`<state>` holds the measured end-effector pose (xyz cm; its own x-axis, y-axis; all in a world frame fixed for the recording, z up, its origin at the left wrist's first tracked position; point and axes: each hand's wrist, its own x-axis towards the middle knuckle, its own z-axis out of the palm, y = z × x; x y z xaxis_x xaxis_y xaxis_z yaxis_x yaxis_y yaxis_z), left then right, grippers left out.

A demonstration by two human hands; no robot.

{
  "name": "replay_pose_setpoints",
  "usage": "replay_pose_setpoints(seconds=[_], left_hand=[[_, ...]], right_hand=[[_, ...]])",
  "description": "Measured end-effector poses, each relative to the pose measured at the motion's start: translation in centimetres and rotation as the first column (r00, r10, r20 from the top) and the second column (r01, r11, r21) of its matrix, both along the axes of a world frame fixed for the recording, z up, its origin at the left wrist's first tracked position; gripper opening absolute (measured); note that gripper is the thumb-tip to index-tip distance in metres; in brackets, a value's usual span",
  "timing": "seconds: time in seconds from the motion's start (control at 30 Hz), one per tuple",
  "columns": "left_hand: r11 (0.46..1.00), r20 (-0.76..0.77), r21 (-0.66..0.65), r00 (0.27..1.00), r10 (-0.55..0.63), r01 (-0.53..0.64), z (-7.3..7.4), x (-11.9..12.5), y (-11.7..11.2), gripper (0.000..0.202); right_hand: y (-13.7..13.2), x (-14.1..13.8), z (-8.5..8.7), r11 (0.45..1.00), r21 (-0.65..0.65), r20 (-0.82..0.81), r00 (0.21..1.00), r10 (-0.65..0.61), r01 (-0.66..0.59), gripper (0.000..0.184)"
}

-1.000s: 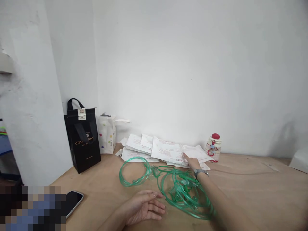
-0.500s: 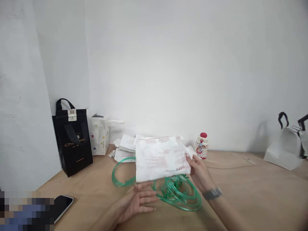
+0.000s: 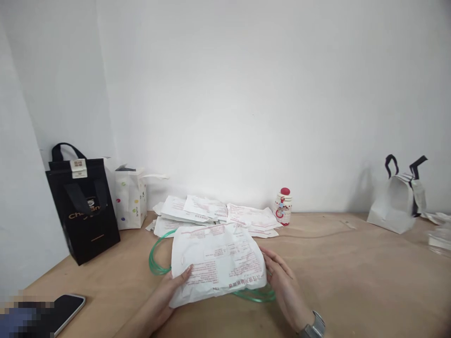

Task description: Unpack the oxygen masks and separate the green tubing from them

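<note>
1. Head view: a white paper packet (image 3: 218, 258) printed in red is held over the near, left-of-middle part of the worktop (image 3: 334, 272), tilted so that its printed face shows.
2. Left hand (image 3: 169, 293) is clamped on the packet's lower left corner, thumb on the printed face and the other fingers underneath, mostly hidden.
3. Right hand (image 3: 283, 281) is closed on the right side, fingers along the edge and partly hidden behind the paper; how hard they press, I cannot tell.
4. Green tubing (image 3: 154, 263) lies beneath, showing past the packet's left side and below its lower edge; the rest is covered.
5. Behind, a pile of packets (image 3: 197, 206) lies near the back edge, with a bottle (image 3: 283, 209) just beside its right end.
6. At the left, a black bag (image 3: 93, 230) and a dotted bag (image 3: 128, 202) stand near the back left corner; a phone (image 3: 68, 310) lies toward the near left corner.
7. To hold it well, I would judge, the two hands should share the weight evenly, since thin paper may crease or sag between them.
8. A light thumb and supporting fingers seem best, with the lower edge lifted clear so it does not snag on the tubing.
</note>
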<state>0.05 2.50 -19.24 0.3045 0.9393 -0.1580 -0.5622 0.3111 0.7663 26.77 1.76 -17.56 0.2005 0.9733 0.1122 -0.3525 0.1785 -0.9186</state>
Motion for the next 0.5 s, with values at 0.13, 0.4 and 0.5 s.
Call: replay_pose_setpoints(seconds=[0.13,0.4,0.5], left_hand=[[1.0,-0.011,0.0,1.0,0.002,-0.002,0.0,-0.2,0.0,0.049],[0.998,-0.059,0.036,0.997,-0.056,0.059,0.1,-0.2,-0.4,0.045],[0.999,-0.082,0.029,0.996,-0.034,0.037,0.4,0.0,-0.5,0.047]], right_hand=[[0.0,0.3,0.0,0.996,-0.038,-0.051,0.995,0.082,-0.084,0.029],[-0.7,-0.1,1.2,0.975,-0.114,0.047,0.979,0.198,-0.191,0.046],[-1.0,-0.3,1.5,0.953,-0.072,-0.041,0.955,0.292,-0.294,0.055]])
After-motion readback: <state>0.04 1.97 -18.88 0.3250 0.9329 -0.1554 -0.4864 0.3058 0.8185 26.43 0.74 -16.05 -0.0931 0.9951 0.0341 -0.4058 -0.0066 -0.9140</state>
